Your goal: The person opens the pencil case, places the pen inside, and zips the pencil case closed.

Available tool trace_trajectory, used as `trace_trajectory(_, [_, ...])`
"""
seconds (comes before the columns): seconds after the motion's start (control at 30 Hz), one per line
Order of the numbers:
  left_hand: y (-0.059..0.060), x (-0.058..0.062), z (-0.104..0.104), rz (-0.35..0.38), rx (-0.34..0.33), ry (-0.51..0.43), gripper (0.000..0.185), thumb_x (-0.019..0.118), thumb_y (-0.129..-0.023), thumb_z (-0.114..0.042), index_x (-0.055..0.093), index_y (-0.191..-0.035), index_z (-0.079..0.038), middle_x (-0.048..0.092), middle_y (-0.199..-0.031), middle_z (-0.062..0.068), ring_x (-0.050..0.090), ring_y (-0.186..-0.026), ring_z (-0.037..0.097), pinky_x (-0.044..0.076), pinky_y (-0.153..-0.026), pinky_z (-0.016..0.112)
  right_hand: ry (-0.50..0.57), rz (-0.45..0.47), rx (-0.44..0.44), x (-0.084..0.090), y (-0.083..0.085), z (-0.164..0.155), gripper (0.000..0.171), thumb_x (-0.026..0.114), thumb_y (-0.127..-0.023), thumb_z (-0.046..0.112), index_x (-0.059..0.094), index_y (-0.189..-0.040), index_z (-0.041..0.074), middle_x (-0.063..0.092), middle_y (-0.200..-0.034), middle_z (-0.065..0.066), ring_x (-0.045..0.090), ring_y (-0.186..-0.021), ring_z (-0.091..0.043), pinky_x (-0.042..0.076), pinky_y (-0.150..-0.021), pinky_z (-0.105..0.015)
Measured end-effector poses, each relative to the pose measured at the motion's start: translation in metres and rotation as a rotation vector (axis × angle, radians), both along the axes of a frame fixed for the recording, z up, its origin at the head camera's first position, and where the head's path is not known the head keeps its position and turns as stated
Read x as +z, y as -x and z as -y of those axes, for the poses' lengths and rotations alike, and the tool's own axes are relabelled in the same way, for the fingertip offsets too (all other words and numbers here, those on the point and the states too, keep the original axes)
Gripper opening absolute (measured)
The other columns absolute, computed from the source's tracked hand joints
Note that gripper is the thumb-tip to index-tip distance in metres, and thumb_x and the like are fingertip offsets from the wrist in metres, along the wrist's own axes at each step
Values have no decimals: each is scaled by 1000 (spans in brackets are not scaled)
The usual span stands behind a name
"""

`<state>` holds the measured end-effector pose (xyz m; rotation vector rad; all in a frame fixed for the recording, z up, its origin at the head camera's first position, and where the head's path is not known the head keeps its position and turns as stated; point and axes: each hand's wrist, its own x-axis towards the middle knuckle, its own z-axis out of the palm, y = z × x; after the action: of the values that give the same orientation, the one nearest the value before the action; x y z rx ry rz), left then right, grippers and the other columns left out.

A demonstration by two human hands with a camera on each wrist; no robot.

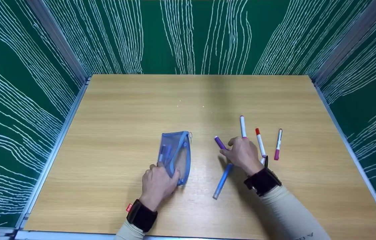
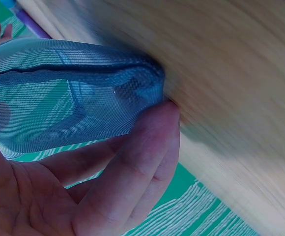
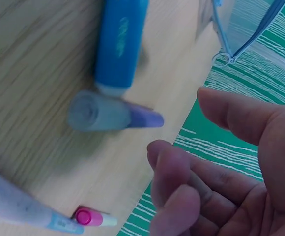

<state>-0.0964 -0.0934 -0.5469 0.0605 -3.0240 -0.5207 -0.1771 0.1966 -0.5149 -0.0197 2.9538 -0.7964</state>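
Note:
A blue mesh zip pencil case stands left of centre, its zip side gaping in the head view. Inside, some pen shapes show through the mesh. My left hand grips the case near its lower end; in the left wrist view the fingers press its corner. My right hand reaches over the loose markers, nearest to a purple-capped marker. In the right wrist view, thumb and fingers are apart beside that purple marker, holding nothing. A blue marker lies just below the hand.
Right of the hand lie a red-capped marker and a white pen with a magenta end. A white marker points away behind the fingers. Green walls with white lines bound the wooden table.

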Motion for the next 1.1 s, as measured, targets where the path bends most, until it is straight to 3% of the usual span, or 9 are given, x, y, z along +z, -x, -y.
trace_trajectory(0.2, [1, 1, 1, 24, 0, 3, 70, 54, -94, -60, 64, -102, 9, 56, -77, 14, 60, -67, 29, 51, -61, 43, -95, -9, 25, -4, 5, -4, 24, 85, -83, 30, 76, -82, 7, 65, -71, -6, 58, -59, -21, 45, -50, -34])
trace_trajectory(0.4, [0, 0, 1, 39, -3, -9, 68, 54, -95, -59, 63, -101, 8, 55, -77, 14, 58, -65, 28, 51, -60, 42, -141, 14, 38, -13, 9, -2, 25, 83, -83, 26, 71, -68, 10, 63, -63, -4, 59, -56, -24, 48, -50, -37])
trace_trajectory(0.57, [0, 0, 1, 44, -2, -13, 69, 54, -95, -60, 63, -102, 8, 55, -78, 14, 59, -66, 29, 51, -60, 42, -185, -15, 59, -20, 10, -2, 26, 82, -82, 21, 67, -63, 9, 61, -61, -4, 59, -56, -25, 50, -52, -41])
trace_trajectory(0.8, [-1, -1, 1, -7, -6, -10, 70, 56, -93, -58, 66, -101, 10, 61, -80, 18, 65, -71, 34, 53, -62, 45, -191, -88, 50, -22, 10, 1, 27, 78, -80, 15, 59, -61, 10, 59, -63, -7, 58, -55, -26, 52, -53, -47])
trace_trajectory(1.1, [-1, -1, 2, -18, -17, -18, 69, 53, -93, -59, 67, -99, 9, 60, -79, 16, 63, -70, 31, 52, -61, 45, -70, -66, 34, -11, 9, 7, 31, 77, -88, 17, 64, -61, 9, 61, -58, -5, 58, -50, -22, 50, -47, -36])
